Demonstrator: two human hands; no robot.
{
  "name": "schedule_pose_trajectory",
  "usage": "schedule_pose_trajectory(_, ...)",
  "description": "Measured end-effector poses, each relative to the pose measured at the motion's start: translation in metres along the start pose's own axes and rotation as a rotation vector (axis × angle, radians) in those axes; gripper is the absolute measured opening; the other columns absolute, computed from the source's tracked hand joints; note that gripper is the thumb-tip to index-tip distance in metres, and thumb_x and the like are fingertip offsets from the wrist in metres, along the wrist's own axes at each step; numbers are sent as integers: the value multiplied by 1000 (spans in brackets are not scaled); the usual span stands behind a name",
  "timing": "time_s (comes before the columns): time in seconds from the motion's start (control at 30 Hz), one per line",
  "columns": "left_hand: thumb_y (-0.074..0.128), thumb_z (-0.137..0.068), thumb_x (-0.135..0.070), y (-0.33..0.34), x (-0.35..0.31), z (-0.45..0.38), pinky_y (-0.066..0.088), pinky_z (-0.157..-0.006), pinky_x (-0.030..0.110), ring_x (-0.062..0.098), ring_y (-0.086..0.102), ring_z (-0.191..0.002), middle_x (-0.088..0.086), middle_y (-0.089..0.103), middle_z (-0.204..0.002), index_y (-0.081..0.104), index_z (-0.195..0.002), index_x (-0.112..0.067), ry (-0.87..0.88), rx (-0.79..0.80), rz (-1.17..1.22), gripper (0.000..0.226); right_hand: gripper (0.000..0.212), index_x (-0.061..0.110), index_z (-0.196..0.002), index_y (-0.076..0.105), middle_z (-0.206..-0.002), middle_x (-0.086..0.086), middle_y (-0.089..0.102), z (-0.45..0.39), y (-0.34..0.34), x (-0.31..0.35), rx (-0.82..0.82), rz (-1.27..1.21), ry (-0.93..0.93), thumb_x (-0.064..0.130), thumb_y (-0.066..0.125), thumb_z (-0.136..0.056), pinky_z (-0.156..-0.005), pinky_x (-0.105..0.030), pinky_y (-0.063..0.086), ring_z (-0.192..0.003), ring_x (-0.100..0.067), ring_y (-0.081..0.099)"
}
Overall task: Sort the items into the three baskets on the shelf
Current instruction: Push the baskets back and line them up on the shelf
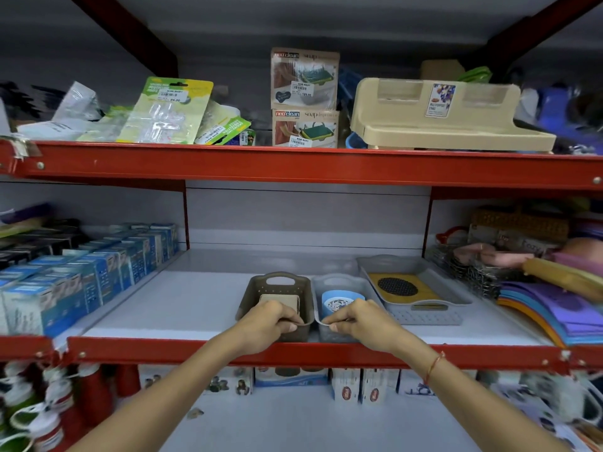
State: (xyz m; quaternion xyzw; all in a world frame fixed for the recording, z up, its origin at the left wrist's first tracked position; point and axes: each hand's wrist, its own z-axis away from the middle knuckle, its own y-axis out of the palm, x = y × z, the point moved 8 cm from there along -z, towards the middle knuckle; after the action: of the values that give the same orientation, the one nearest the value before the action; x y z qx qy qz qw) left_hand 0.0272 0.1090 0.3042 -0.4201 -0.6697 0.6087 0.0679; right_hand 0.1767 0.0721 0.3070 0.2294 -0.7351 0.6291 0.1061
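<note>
Head view, middle shelf (195, 308) of a red-framed rack: both forearms reach forward and up from below, palms down. Left hand (270, 321) curled over the near rim of the brown basket (277, 285), fingers folded inside the rim, thumb on the outer wall, gripping it. Right hand (354, 319) likewise closed on the near rim of the clear grey basket (329, 283), fingers hooked over the edge; a red thread sits on that wrist. Brown basket: perforated walls, cut-out handle at the far end, holding a beige square item (280, 301). Clear grey basket: touching or just beside the brown one on its right, holding a blue round item (341, 300) with a patterned white centre. Grey tray basket (424, 316): farther right, set at an angle, holding a yellow flat item (424, 288) with a dark mesh disc. All three stand near the shelf's front edge.
</note>
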Motion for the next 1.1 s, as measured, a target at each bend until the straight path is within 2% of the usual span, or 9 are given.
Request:
schedule_pose_trajectory(0.17, 53, -94, -13, 1, -6, 5, 38, -84, 11, 10, 56, -110, -2, 67, -118, 66, -117, -14, -3, -1, 14, 26, 27, 24, -118, 67, -123, 2, 67, 4, 5, 1, 1, -7, -2, 23, 59, -92, -100, -25, 45, -115, -13, 58)
schedule_pose_trajectory(0.53, 57, -93, -19, 0, -9, 6, 39, -90, 18, 11, 56, -111, -1, 65, -121, 64, -120, -14, -54, 39, 28, 28, 26, 23, -116, 68, -121, 2, 68, 5, 3, 2, 13, -25, -49, 29, 58, -93, -99, -28, 48, -112, -13, 60)
schedule_pose_trajectory(0.6, 60, -91, -24, -1, -10, 4, 42, -98, 22, 10, 56, -116, -1, 62, -126, 61, -124, -14, -58, 37, 61, 34, 30, 15, -108, 71, -112, -6, 72, 1, -9, -2, -33, -56, -32, 36, 55, -93, -87, -28, 53, -96, -14, 67)
schedule_pose_trajectory(0.63, 62, -90, -26, -3, -11, 3, 43, -100, 23, 11, 55, -119, -1, 61, -129, 59, -126, -14, -57, 25, 81, 38, 35, 10, -103, 72, -102, -13, 73, -2, -19, -6, -82, -57, -15, 38, 53, -93, -73, -26, 54, -77, -15, 67)
schedule_pose_trajectory(0.7, 63, -89, -28, -6, -15, -1, 45, -100, 24, 12, 55, -120, 3, 58, -133, 56, -130, -13, -61, -9, 93, 44, 37, 6, -97, 71, -82, -20, 72, -7, -42, -20, -189, -23, 33, 36, 49, -96, -53, -23, 41, -52, -14, 48)
schedule_pose_trajectory(0.8, 63, -88, -32, -7, -26, -8, 45, -100, 29, 18, 55, -121, 8, 59, -132, 55, -130, -12, -65, -27, 8, 48, 28, 10, -98, 69, -90, -16, 72, -14, -66, -61, -271, 120, 123, 25, 45, -96, -65, -33, 48, -72, -26, 63)
schedule_pose_trajectory(0.93, 64, -85, -39, 2, -32, -9, 40, -103, 38, 24, 55, -117, 9, 66, -121, 64, -119, -11, -95, -1, -105, 44, 33, 12, -104, 64, -106, -16, 70, -15, -55, -122, -108, 301, 245, 35, 41, -97, -84, -40, 49, -97, -34, 63)
schedule_pose_trajectory(1.03, 62, -86, -38, 5, -37, -4, 44, -86, 29, 15, 57, -90, 4, 69, -98, 70, -108, -10, -78, -40, -129, 36, 38, 19, -114, 63, -108, -15, 69, -6, -46, -129, -64, 346, 241, 42, 37, -98, -98, -46, 43, -103, -35, 62)
schedule_pose_trajectory(1.1, 63, -87, -35, 4, -41, -2, 40, -71, 23, 7, 50, -72, -3, 62, -77, 71, -95, -5, -49, -84, -147, 32, 32, 24, -115, 63, -109, -12, 70, -1, -46, -123, -80, 390, 197, 38, 40, -98, -89, -42, 47, -105, -33, 62)
